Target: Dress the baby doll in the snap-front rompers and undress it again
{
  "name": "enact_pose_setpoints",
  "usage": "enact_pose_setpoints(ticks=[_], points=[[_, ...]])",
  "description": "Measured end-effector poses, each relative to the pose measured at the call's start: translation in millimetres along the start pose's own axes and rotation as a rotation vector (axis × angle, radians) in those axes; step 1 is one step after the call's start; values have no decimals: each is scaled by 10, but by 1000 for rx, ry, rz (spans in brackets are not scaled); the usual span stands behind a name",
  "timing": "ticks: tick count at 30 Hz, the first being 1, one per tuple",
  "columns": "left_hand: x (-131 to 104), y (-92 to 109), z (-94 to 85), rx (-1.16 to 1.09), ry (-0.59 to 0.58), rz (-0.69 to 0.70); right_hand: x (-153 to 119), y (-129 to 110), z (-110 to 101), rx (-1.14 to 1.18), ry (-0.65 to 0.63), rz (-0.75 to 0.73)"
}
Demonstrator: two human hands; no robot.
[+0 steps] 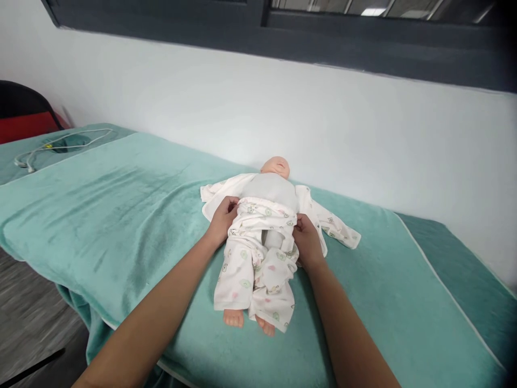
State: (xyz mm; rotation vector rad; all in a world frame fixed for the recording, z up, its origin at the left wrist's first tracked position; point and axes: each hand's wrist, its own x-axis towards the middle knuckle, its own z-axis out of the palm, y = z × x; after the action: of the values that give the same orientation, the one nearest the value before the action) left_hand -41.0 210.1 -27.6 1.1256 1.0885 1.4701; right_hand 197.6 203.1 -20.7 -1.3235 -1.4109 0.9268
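Pinching the waistband point(267, 205) on both sides of the doll point(269, 186), your left hand point(224, 218) and right hand point(309, 241) grip white trousers point(238, 269) with pink and green prints, rumpled over its legs, gaping between them.

Soft, even light — the wall point(169, 102) bright, white glare in the window point(343, 6) — right corners darkened.

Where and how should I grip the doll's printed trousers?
Probably by the waistband, with left hand and right hand from opposite sides: the trousers lie on a face-up doll, so the waistband crosses its belly, both sides reachable, while fabric below looks bunched.
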Motion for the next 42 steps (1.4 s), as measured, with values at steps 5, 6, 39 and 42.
enact_pose_setpoints(ticks=[5, 6, 39, 42], points=[[22, 4, 17, 3, 64, 10, 44, 41, 35, 17, 84, -43], [26, 12, 20, 15, 90, 6, 47, 46, 40, 26, 97, -51], [255, 520, 10, 615, -352, 257, 259, -502, -260, -464, -287, -487], [403, 472, 48, 614, -278, 229, 390, -545, -192, -547, -209, -397]])
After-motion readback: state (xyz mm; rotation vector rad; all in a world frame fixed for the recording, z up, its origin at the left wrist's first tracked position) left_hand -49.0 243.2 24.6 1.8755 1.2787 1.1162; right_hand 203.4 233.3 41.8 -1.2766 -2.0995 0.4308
